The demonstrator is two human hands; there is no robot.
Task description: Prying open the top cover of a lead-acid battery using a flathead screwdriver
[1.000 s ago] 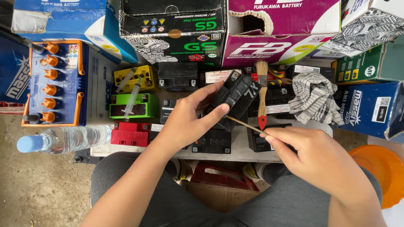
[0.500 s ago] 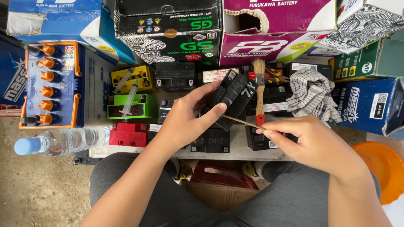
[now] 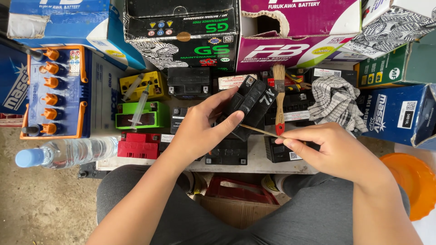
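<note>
while left grip [image 3: 200, 131] holds battery [image 3: 249, 105], stick [image 3: 261, 131] prob. touches.

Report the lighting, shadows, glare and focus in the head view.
Head view: soft, even daylight, faint shadows; the left hand gripping the black battery and the right hand pinching the thin stick are sharp; mild glare on the water bottle.

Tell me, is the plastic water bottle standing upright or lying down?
Lying down. The water bottle rests on its side, its blue cap pointing left, beside the red battery.
</note>
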